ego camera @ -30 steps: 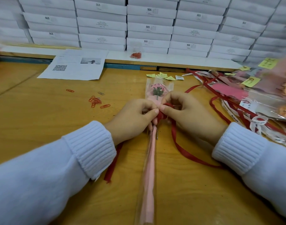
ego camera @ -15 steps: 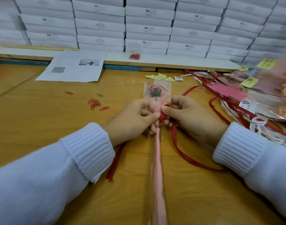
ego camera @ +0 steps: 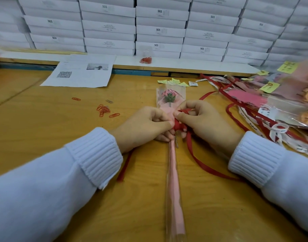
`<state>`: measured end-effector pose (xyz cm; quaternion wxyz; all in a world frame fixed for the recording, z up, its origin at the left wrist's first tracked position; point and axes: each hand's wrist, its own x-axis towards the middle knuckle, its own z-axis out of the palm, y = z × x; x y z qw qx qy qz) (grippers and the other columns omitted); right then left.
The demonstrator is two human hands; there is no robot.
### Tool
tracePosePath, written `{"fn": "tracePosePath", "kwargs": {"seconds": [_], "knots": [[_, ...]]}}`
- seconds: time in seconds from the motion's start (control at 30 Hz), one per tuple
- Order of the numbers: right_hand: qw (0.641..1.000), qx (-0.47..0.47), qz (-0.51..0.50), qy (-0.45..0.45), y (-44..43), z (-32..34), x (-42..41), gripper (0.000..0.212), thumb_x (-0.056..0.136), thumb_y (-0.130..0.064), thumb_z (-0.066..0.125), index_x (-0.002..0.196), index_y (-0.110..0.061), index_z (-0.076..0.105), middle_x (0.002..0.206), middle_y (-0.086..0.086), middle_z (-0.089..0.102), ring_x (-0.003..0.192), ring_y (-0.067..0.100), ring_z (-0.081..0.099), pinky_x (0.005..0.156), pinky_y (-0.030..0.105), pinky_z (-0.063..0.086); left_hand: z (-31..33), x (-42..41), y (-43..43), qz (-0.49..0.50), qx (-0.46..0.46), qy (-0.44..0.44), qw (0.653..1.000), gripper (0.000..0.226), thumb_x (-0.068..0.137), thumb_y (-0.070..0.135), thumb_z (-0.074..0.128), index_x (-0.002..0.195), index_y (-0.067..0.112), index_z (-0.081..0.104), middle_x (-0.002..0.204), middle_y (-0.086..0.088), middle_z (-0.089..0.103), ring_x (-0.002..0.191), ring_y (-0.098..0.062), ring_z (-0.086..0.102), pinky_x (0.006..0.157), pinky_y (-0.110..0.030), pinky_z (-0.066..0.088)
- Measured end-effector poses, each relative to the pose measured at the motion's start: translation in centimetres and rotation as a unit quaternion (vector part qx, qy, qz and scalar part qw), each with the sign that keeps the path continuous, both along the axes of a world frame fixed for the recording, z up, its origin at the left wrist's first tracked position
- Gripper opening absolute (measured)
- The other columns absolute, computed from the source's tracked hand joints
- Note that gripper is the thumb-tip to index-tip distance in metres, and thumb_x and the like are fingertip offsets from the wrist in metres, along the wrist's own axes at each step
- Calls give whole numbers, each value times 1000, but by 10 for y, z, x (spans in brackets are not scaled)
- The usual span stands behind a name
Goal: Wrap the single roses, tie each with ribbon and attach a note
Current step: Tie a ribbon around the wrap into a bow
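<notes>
**Item:** single pink rose in a clear cellophane sleeve with pink paper liner (ego camera: 170, 99), lying at the centre of the yellow wooden table (ego camera: 44, 128). The bloom points to 12 o'clock and the stem end to 6.

**Wrapping:** done.

**Tying:** under way.
- The narrow red fabric ribbon (ego camera: 179, 126) is bunched round the sleeve below the bloom.
- Its tails trail to 5 and 7 o'clock, and no finished bow shows.

**Hands:**
- Left hand (ego camera: 142, 126): grip pinching the sleeve and ribbon at the knot.
- Right hand (ego camera: 207, 123): grip pinching a ribbon loop.

**Note:** apparently not yet attached. Small yellow paper notes (ego camera: 174, 82) lie at 12 o'clock.

**Surroundings:**
- Heap of finished wrapped roses with notes (ego camera: 287, 109) at 2 o'clock.
- Orange-red paper clips (ego camera: 104, 110) at 10 o'clock.
- Printed white sheet with a QR code (ego camera: 81, 74) at 11 o'clock.
- Stacked white cartons (ego camera: 160, 28) behind.

**In the way:** loose red and white ribbons (ego camera: 249, 122) at 3 o'clock, near the working tail. They probably pose a tangling risk.
</notes>
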<state>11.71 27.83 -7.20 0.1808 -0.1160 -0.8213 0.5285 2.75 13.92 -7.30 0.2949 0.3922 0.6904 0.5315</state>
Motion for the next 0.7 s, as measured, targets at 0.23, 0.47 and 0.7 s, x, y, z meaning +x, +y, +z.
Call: {"fn": "tracePosePath", "kwargs": {"seconds": [0.23, 0.47, 0.7], "knots": [[1000, 12, 12, 3, 0, -1, 0, 10, 92, -16, 59, 89, -7, 62, 47, 3, 61, 41, 14, 60, 41, 21, 47, -3, 7, 4, 29, 3, 30, 999, 19, 93, 18, 56, 82, 5, 63, 65, -4, 67, 55, -6, 65, 53, -15, 52], [1000, 17, -7, 26, 5, -3, -2, 12, 92, -16, 60, 86, -5, 60, 55, 9, 62, 43, 16, 60, 41, 25, 47, -2, 4, 1, 26, 9, 20, 999, 4, 88, 6, 61, 88, 2, 62, 67, -4, 70, 58, -8, 67, 54, -15, 52], [998, 59, -14, 31, 4, -3, -2, 12, 93, -19, 59, 90, -7, 60, 49, 6, 58, 40, 18, 57, 40, 25, 45, -2, 4, 0, 6, 34, 34, 999, 9, 92, 7, 56, 89, 4, 64, 73, -8, 69, 61, -11, 67, 57, -17, 53]]}}
